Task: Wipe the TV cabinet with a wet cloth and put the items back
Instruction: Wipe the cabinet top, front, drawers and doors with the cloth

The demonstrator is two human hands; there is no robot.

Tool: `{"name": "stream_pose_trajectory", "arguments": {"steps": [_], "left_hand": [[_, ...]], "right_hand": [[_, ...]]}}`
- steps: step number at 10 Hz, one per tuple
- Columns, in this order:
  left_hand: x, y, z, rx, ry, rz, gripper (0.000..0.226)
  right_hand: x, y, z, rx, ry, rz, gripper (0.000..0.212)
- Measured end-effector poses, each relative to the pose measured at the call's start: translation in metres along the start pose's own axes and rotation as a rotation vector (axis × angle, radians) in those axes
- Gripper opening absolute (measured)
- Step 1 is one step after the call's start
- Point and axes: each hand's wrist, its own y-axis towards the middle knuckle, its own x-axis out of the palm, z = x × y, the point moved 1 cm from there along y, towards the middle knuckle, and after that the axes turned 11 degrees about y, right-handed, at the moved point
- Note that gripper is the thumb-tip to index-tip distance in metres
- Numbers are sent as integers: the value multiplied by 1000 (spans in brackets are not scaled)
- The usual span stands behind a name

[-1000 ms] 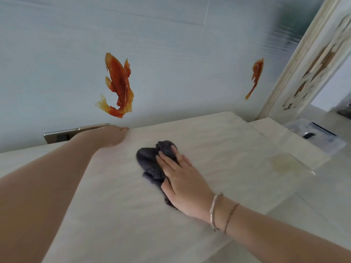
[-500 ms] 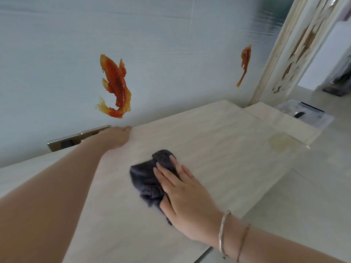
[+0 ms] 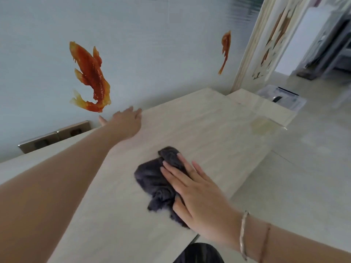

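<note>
A crumpled dark grey cloth (image 3: pixel 155 181) lies on the pale marbled top of the TV cabinet (image 3: pixel 209 130). My right hand (image 3: pixel 197 192) presses flat on the cloth's right part, fingers spread and pointing away from me. My left hand (image 3: pixel 127 122) rests near the cabinet's back edge by the wall, fingers apart and holding nothing.
Metal wall sockets (image 3: pixel 55 135) sit low on the blue wall with orange fish stickers (image 3: pixel 89 76). A lower step of the cabinet (image 3: pixel 266 107) extends right, and a clear plastic box (image 3: pixel 283 97) lies on the floor beyond it. A yellowish stain (image 3: pixel 264 126) marks the top's right end.
My right hand has dragged the cloth toward the cabinet's front edge. My left hand has lifted slightly and opened its fingers near the back edge.
</note>
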Motion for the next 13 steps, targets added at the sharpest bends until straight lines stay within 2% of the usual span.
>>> {"name": "stream_pose_trajectory", "arguments": {"steps": [1, 2, 3, 4, 5, 6, 7, 8, 9, 10, 11, 12, 13], "left_hand": [[-6, 1, 41, 104, -76, 64, 48], [-10, 5, 57, 126, -73, 111, 49], [-5, 7, 57, 136, -59, 81, 49], [5, 3, 63, 144, -75, 49, 49], [12, 6, 78, 174, -78, 26, 49], [13, 10, 98, 201, -85, 17, 48], [13, 15, 116, 212, -84, 30, 48], [13, 19, 129, 202, -55, 37, 47], [12, 24, 136, 178, -44, 48, 48], [8, 31, 150, 170, -48, 46, 48], [7, 39, 174, 185, -73, 35, 48], [6, 43, 198, 208, -63, 32, 48], [4, 44, 204, 221, -26, 64, 49]], "right_hand": [[-15, 6, 46, 100, 1, -10, 67], [-39, 8, 140, 493, -122, 44, 67], [-47, 3, 179, 736, -153, 79, 74], [-33, -4, 138, 561, -155, 137, 85], [-25, -26, 87, 231, -79, 89, 68], [-36, -21, 109, 183, -59, 40, 66], [-50, -5, 175, 339, -73, 64, 79], [-69, -6, 258, 623, -136, 108, 76], [-76, -7, 296, 848, -103, 124, 58], [-68, -15, 276, 742, -147, 204, 72], [-60, -34, 245, 571, -203, 132, 93], [-70, -17, 268, 629, -153, 98, 84], [-78, 18, 304, 753, -114, 94, 63]]}}
